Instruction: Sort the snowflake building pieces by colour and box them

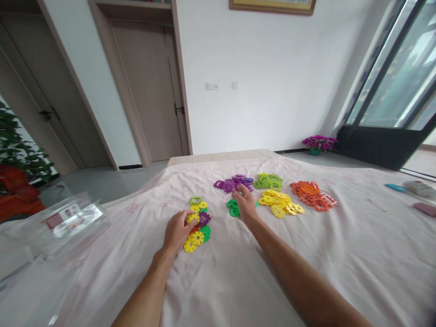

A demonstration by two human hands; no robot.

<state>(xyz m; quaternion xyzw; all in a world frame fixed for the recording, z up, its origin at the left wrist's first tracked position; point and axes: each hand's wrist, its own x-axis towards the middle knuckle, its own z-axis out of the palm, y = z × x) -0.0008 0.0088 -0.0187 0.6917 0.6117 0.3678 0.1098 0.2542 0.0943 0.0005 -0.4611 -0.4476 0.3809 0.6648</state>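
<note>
Notched plastic interlocking discs lie in piles on a pale cloth. My left hand (176, 229) is at a small mixed pile, its thumb and forefinger on either side of a yellow disc (193, 219). Beside those fingers are a purple disc (204, 219), a green disc (205, 233) and more yellow discs (197, 238). My right hand (245, 203) hovers over the green pile (233, 207), its fingers apart and pointing toward the purple pile (231, 183). Nothing shows between those fingers. The hand and wrist hide part of the green pile.
Right of my right hand lie a yellow pile (277, 202), a light green pile (268, 181) and an orange pile (311, 195). Clear plastic boxes (73, 222) stand at the left. A blue item (395, 187) and a dark pink item (424, 209) lie far right.
</note>
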